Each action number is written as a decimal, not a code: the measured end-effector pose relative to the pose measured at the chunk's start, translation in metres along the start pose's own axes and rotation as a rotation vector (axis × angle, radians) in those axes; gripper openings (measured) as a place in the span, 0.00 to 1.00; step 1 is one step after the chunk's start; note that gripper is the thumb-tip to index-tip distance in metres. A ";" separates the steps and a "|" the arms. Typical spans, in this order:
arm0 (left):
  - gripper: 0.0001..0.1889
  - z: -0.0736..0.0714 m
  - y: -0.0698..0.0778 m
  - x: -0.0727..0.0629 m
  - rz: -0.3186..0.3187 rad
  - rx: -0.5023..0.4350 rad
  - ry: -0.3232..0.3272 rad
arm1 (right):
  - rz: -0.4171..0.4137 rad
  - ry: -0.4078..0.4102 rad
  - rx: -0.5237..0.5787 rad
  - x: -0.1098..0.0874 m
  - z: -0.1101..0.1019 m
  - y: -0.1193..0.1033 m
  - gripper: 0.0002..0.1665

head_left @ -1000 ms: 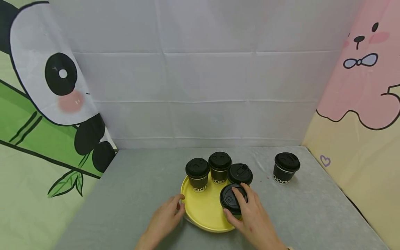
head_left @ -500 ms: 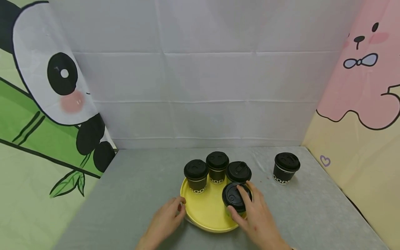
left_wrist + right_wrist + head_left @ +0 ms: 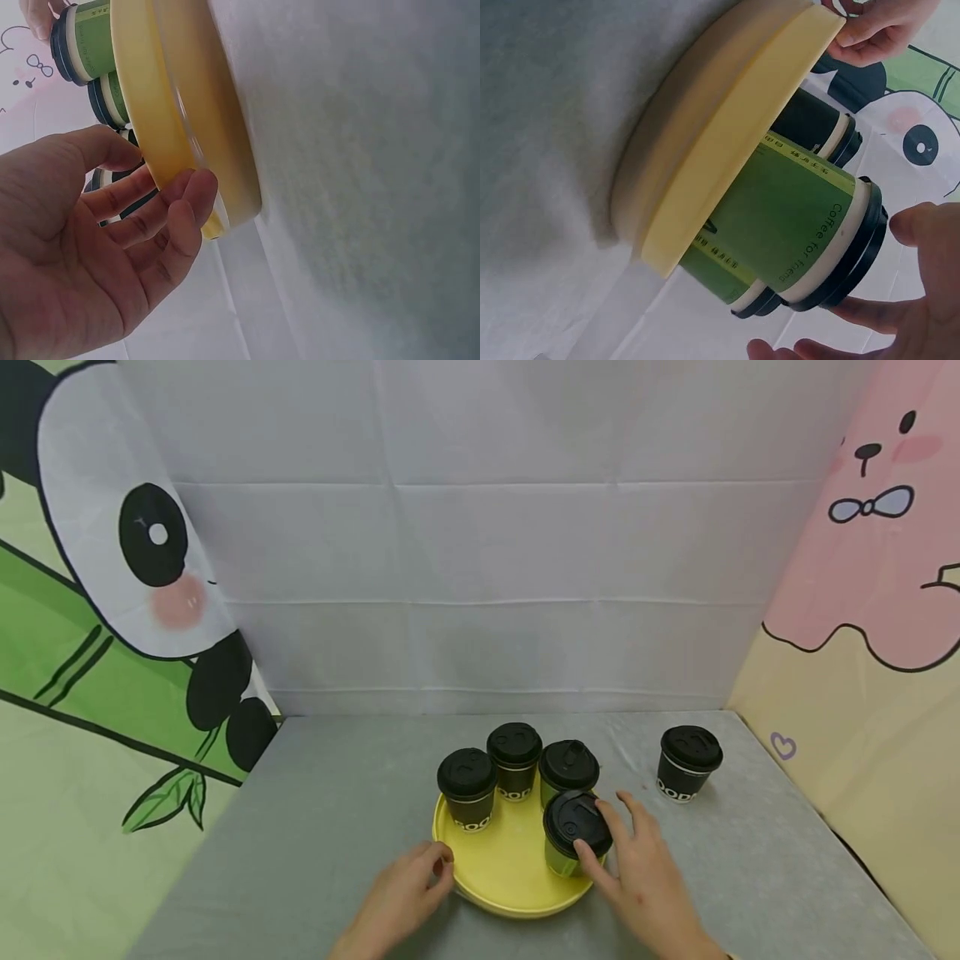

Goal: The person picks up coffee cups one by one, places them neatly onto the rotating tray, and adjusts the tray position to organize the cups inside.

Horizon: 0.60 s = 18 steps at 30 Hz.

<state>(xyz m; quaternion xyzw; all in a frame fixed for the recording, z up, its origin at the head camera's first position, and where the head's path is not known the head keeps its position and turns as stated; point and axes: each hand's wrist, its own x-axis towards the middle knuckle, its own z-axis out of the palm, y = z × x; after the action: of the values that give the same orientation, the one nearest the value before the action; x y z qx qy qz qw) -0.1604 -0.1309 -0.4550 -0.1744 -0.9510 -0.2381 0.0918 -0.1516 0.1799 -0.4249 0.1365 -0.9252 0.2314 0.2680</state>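
A round yellow turntable (image 3: 502, 881) sits on the table, bearing several lidded paper coffee cups. My left hand (image 3: 408, 893) pinches its left rim, with the thumb at the upper edge and the fingers against the side (image 3: 142, 247). At the turntable's right side stands a green coffee cup (image 3: 795, 217) with a black lid (image 3: 577, 823). My right hand (image 3: 648, 877) is around that lid, fingers spread and only loosely bent, fingertips right at the lid's edge. Behind it are a second green cup (image 3: 569, 766), a dark cup (image 3: 514, 756) and another dark cup (image 3: 467, 787) at the left.
Another black-lidded coffee cup (image 3: 686, 763) stands apart on the grey tabletop (image 3: 765, 860) at the right. A white backdrop (image 3: 487, 543) rises behind the table, with a panda print at the left and a pink animal print at the right.
The turntable has rotated counterclockwise: the front cup shifted right and back, the left cups moved left. My right hand followed rightward and its fingers spread. My left hand shifted slightly.
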 end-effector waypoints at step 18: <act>0.01 -0.003 0.013 -0.005 0.010 -0.051 -0.132 | 0.006 0.087 -0.014 0.007 -0.016 0.044 0.28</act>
<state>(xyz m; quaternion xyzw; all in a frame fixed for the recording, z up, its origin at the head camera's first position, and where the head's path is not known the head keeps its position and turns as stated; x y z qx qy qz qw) -0.1509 -0.1230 -0.4483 -0.1967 -0.9478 -0.2498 0.0256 -0.1673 0.2249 -0.4244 0.1217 -0.9147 0.2312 0.3082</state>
